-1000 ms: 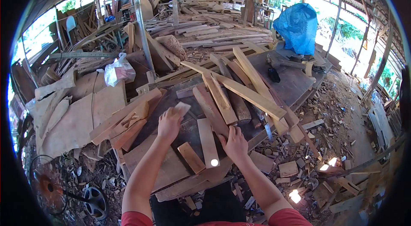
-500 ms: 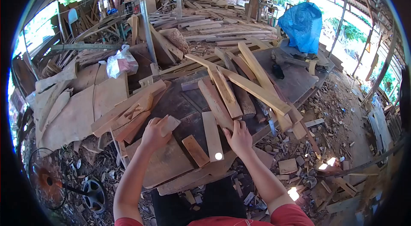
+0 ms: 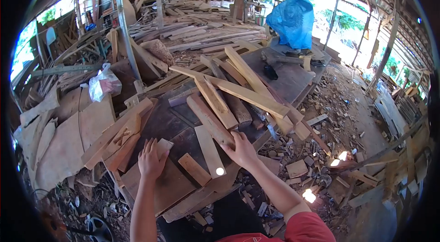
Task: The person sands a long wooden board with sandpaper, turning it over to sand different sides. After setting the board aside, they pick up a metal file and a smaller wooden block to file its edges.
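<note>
My left hand [image 3: 151, 162] is at the left part of the worktable, its fingers and thumb around a small wood block [image 3: 164, 146]. My right hand [image 3: 242, 151] grips the near end of a long wooden piece [image 3: 208, 118], thumb on one side and fingers on the other. Between my hands lie a pale flat board [image 3: 208, 148] with a bright light spot at its near end, and a shorter brown block [image 3: 195, 169]. A grooved wooden piece [image 3: 215, 102] lies just beyond my right hand's piece.
Long beams [image 3: 247, 95] lie crossed on the worktable [image 3: 293, 77]. More timber [image 3: 119, 134] is stacked left of my left hand. A blue plastic sheet [image 3: 292, 22] covers something at the far end. Wood scraps [image 3: 297, 168] litter the ground at right.
The view has swung to the right, so everything appears further left. My left hand has flattened and lowered with its block. My right hand stays at the end of the long wooden piece.
</note>
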